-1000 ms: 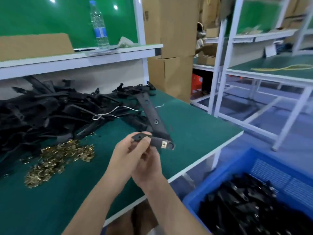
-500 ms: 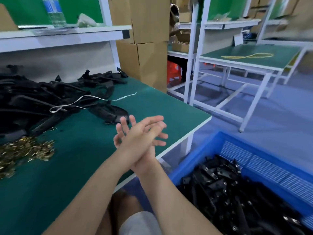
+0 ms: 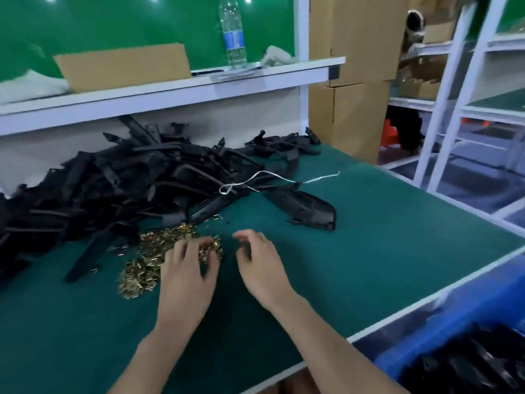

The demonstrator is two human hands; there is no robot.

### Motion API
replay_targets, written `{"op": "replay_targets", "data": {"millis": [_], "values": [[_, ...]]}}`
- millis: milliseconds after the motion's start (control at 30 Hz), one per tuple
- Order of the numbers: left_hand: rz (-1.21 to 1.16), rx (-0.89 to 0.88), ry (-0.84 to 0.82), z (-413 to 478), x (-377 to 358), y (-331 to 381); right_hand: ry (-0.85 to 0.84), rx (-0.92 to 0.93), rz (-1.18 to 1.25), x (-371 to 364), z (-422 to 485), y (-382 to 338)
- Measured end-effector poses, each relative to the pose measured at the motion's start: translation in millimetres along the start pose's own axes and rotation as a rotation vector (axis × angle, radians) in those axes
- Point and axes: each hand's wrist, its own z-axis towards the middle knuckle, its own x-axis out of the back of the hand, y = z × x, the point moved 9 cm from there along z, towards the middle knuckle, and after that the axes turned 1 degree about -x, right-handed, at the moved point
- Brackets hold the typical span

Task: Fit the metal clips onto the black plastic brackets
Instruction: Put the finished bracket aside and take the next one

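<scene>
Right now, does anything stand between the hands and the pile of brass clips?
Nothing visible does. The left hand lies over the right edge of the clip pile, its fingers blurred; the right hand hovers beside it over the green mat.

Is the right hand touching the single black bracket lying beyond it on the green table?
Apart. The head view shows a strip of bare green table between the right hand and the black bracket.
</scene>
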Motion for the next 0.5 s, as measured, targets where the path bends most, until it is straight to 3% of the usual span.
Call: {"op": "replay_targets", "data": {"millis": [67,133,267,400,500], "values": [[0.250,0.078,0.037,0,13,-41,-0.030,0.025,-0.289,-14,9,-7],[0.357,0.259,0.041,5,26,-83,-0.067,0.064,-0.440,-36,22,-16],[0.225,0.568,-0.047,21,33,-140,-0.223,0.055,-0.548,-73,42,-13],[0.234,0.459,-0.125,29,14,-144,-0.294,0.102,-0.578,-99,68,-18],[0.099,0.359,-0.121,31,9,-136,-0.341,0.198,-0.554,-117,79,-29]]}}
